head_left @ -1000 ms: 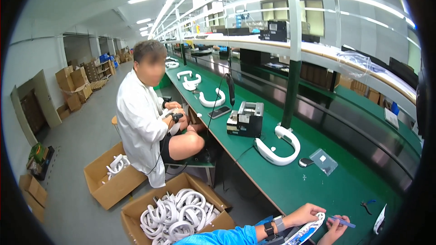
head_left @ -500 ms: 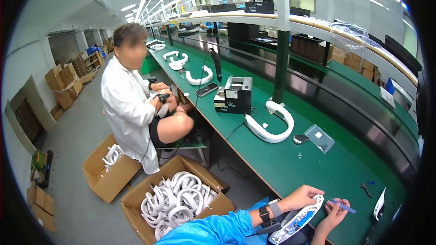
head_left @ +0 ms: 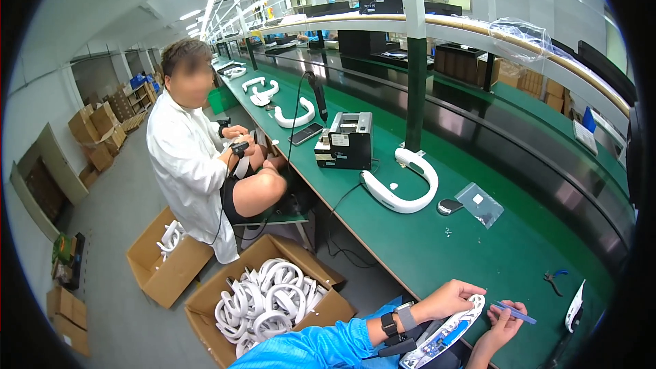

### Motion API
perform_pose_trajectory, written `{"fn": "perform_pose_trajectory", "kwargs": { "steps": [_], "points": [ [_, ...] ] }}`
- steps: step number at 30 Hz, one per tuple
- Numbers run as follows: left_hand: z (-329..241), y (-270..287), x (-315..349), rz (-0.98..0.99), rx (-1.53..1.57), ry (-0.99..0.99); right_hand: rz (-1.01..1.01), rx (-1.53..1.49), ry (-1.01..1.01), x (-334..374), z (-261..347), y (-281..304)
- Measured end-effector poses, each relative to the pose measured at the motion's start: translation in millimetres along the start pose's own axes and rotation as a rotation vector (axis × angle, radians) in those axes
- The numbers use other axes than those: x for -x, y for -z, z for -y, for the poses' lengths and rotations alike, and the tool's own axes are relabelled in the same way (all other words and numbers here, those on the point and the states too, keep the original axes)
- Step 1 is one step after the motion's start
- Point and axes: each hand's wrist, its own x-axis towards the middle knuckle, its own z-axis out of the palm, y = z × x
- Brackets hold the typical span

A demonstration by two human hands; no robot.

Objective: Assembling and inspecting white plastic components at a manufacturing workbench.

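At the near bench edge, my left hand grips the upper end of an opened white curved housing. A blue part and a circuit board show inside the housing. My right hand is closed round blue tweezers, whose tips point toward the housing's upper end. Whether the tips touch it I cannot tell. A slim white shell piece and small blue-handled pliers lie to the right of my hands.
A white neckband-shaped device, a dark oval part and a clear bag lie farther up the green bench. Beyond stands a black box-shaped machine. Cardboard boxes of white parts stand left, near a seated person.
The whole view has shifted slightly, with the bench things now a little farther left. Both hands keep their holds on the housing and the tweezers.
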Motion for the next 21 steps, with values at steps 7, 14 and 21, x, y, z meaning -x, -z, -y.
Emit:
{"fn": "perform_pose_trajectory", "kwargs": {
  "steps": [7,14,21],
  "points": [
    [-3.8,-1.3,1.6,0.003,0.017,0.025,0.007,-0.008,-0.009,0.6,2.5,0.5],
    [-10.9,-1.3,2.7,0.015,0.009,0.043,0.004,-0.038,0.001,-0.5,-1.1,2.4],
    [-6.0,1.9,-0.2,0.024,0.008,0.043,-0.002,-0.030,-0.011,-0.5,-0.5,-0.9]
  ]
}}
